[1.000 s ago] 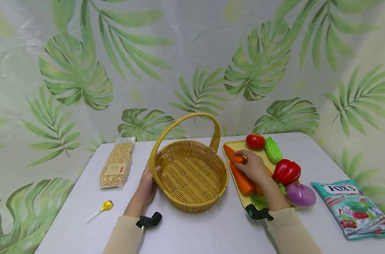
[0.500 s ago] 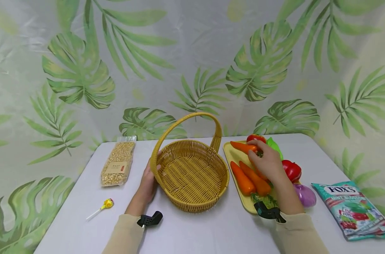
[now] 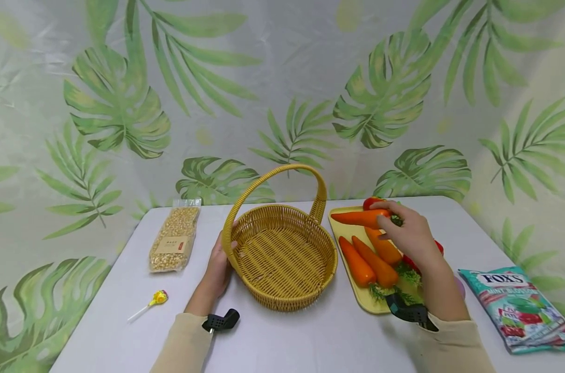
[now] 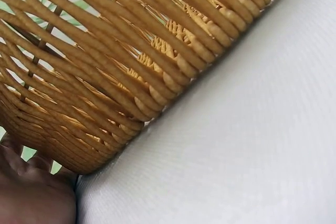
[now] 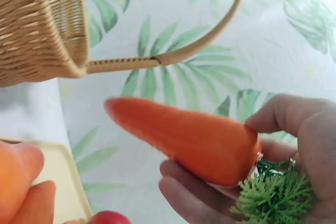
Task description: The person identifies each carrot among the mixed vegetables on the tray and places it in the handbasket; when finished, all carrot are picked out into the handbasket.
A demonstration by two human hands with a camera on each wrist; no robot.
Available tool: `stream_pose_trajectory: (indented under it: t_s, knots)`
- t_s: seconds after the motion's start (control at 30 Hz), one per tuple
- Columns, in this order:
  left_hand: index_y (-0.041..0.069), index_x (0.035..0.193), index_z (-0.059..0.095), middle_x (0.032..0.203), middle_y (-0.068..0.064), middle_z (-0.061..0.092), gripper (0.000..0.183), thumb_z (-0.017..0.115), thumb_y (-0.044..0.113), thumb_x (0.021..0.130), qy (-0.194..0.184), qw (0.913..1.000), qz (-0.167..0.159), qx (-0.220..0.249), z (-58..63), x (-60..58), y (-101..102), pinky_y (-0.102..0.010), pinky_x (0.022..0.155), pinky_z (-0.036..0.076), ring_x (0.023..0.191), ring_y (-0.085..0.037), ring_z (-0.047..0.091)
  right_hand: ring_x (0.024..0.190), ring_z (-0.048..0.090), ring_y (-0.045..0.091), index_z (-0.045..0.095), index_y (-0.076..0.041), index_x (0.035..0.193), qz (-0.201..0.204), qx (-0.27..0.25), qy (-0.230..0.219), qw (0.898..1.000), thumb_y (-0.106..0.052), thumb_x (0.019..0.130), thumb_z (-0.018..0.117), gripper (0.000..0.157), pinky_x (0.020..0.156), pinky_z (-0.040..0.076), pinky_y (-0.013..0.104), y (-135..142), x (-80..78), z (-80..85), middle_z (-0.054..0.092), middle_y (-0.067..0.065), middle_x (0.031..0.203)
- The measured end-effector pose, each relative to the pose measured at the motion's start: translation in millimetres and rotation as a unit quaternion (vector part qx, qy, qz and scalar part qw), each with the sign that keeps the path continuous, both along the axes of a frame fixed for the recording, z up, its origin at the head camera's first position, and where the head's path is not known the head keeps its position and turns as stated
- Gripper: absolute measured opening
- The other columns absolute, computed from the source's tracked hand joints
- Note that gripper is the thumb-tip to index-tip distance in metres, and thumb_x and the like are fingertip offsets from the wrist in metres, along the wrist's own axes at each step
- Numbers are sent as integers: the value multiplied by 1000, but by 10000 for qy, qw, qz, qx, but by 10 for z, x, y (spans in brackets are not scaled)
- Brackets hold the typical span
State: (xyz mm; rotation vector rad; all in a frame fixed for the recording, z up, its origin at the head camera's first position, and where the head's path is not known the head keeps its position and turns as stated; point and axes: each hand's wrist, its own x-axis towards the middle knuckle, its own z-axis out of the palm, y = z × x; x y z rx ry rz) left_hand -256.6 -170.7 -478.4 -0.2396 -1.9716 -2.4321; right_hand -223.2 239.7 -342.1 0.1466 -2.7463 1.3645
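the right hand (image 3: 410,233) is pinching a carrot (image 3: 357,217) between fingers and thumb at its thick end; the carrot is pointing left from the hand, raised above the far part of the tray (image 3: 349,233). the left hand (image 3: 217,269) is gripping the near-left side of the basket (image 3: 282,259), which is standing between the two hands. its handle (image 3: 317,204) is rising in an arch, one foot standing to the left of the right hand, just beyond the carrot's tip. three more carrots (image 3: 376,263) are lying on the tray, left of the right wrist and nearer the person. the candy bag (image 3: 520,311) is lying to the right of the right hand; the corn bag (image 3: 175,238) and the lollipop (image 3: 160,297) are lying to the left of the left hand.

the right hand is partly covering a tomato (image 3: 372,202); the right wrist is hiding most of a red pepper (image 3: 439,247) and all but a sliver of a purple vegetable (image 3: 460,287). in the left wrist view, the basket's weave is filling much of the frame, and the left hand is being cut off at the lower corner.
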Motion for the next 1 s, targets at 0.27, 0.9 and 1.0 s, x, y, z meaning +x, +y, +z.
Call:
stream_pose_trajectory:
  t_s: [0.27,0.9,1.0]
  knots:
    - [25,151,36,157,-1,34,49,41,16,103,-9,10000,25,-49,-5,-6,-11,-46,121,16,147,-23,29,87,73,19,59,-12,133,704,-433,194,9964,-34,102,52,38,75,60,29,-91,20,9,55,19,126]
    - [25,151,37,156,-3,36,49,42,18,102,45,9998,52,-185,-25,-8,-9,-48,119,19,145,-27,32,107,58,21,66,-30,124,1860,298,502,9808,-30,95,66,29,93,48,40,-688,-34,-305,66,0,126]
    - [25,151,36,157,-2,34,50,42,18,102,64,9999,31,-146,-18,-11,-5,-48,121,17,147,-25,29,105,57,21,66,-32,122,2128,223,450,9758,-31,95,67,27,92,48,39,-797,-33,-360,65,-2,124]
